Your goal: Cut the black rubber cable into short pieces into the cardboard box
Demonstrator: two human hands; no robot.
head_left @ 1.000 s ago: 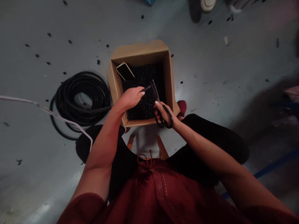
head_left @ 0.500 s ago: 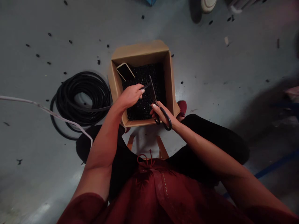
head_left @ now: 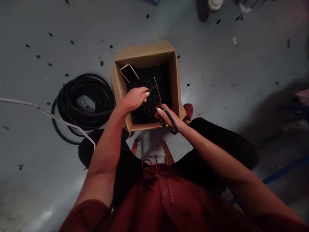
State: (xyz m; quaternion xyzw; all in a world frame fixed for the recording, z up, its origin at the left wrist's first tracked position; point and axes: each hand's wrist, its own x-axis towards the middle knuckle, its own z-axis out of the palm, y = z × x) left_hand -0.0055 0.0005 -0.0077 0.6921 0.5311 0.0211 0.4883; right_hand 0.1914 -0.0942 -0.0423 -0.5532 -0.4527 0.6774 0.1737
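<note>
My left hand (head_left: 137,97) is closed on the end of a black hose (head_left: 151,89), which sticks out past the fingertips over the box. From the coil (head_left: 64,106) on the floor, the hose runs up and passes behind my left forearm. In my right hand (head_left: 166,113) is a pair of scissors (head_left: 158,95) with black handles, blades pointing up and away from me. The blades are beside the hose end; whether they touch it I cannot tell. Below both hands a cardboard box (head_left: 146,52) holds many small black cut pieces (head_left: 151,75).
A phone-like flat object (head_left: 129,73) with a pale edge lies in the box's far left corner. Small black bits (head_left: 101,63) are scattered over the floor. A pale cord (head_left: 60,120) crosses at left. A white container (head_left: 214,4) stands at the far right.
</note>
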